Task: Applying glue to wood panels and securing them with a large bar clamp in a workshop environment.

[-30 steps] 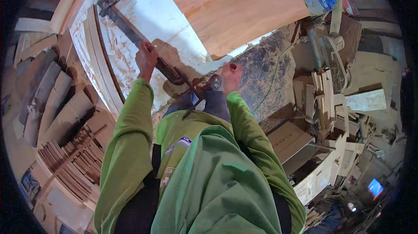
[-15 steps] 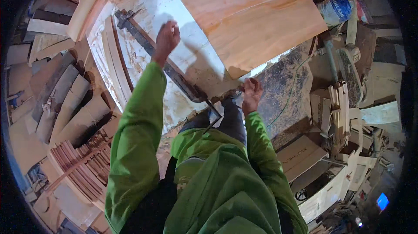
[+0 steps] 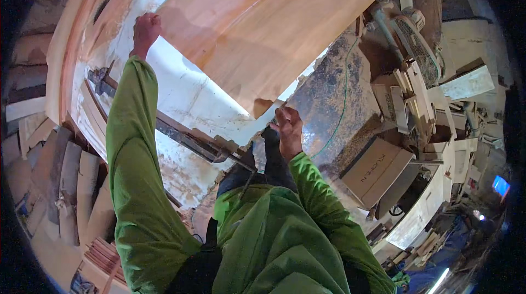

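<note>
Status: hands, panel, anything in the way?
Left hand at wooden panel edge, right hand near its closest corner; grips unclear. Panel over white surface. Metal bar passes beneath left forearm.

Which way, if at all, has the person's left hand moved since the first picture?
Yes: judged against the metal bar clamp, the left hand has moved forward, off the bar to beside the left edge of the wooden sheet.
</note>
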`<control>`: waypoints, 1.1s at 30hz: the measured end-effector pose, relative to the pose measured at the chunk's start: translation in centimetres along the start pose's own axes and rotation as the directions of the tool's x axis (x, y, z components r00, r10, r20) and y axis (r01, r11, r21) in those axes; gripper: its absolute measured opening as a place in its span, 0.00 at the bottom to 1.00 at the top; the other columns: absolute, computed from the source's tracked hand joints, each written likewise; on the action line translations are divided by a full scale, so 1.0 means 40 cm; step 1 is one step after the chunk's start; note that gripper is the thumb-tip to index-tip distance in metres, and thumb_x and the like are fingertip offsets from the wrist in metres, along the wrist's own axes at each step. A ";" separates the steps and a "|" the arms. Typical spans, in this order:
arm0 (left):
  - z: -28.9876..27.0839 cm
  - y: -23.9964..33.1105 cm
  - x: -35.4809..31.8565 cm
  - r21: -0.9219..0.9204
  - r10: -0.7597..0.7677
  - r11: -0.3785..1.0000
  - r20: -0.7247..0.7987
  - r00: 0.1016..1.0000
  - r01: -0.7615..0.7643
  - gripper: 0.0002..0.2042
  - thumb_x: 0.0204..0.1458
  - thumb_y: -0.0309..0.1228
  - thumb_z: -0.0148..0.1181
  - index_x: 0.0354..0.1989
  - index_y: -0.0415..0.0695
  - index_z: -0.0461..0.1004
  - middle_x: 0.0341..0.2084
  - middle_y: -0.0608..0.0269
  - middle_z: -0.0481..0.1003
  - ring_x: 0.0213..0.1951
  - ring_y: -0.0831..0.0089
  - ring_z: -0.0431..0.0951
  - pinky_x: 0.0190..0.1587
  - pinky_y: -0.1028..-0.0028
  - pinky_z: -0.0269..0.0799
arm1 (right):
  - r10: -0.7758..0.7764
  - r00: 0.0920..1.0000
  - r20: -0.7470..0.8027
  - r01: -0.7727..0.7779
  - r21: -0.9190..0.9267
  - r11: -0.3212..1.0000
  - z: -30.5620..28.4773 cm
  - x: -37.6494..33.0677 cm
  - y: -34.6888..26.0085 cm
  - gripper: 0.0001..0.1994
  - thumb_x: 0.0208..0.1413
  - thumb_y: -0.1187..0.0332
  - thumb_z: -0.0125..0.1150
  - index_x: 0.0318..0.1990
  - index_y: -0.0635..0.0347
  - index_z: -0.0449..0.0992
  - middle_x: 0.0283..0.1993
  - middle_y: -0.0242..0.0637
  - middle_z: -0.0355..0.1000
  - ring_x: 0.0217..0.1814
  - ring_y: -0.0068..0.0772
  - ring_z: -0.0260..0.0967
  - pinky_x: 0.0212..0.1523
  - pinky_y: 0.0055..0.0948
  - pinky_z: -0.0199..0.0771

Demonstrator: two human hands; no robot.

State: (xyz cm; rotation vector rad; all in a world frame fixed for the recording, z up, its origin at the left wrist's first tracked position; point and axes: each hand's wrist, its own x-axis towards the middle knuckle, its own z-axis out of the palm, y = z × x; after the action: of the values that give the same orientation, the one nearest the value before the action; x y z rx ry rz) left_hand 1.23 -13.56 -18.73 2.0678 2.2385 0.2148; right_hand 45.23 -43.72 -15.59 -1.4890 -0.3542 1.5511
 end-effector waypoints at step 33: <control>0.050 -0.086 -0.065 -0.025 0.045 0.998 -0.154 0.987 -0.049 0.18 0.53 0.38 0.52 0.51 0.46 0.70 0.40 0.43 0.74 0.44 0.46 0.74 0.49 0.53 0.70 | -0.142 0.987 0.080 0.149 -0.088 0.985 -0.043 0.044 0.026 0.13 0.58 0.65 0.60 0.48 0.57 0.69 0.43 0.32 0.70 0.41 0.26 0.69 0.40 0.29 0.75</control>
State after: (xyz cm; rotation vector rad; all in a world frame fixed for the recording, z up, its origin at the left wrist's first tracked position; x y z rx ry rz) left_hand -1.63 -16.33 -21.36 2.1599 2.2573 0.4212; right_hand 46.63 -43.56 -17.85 -1.4462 -0.5734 1.4917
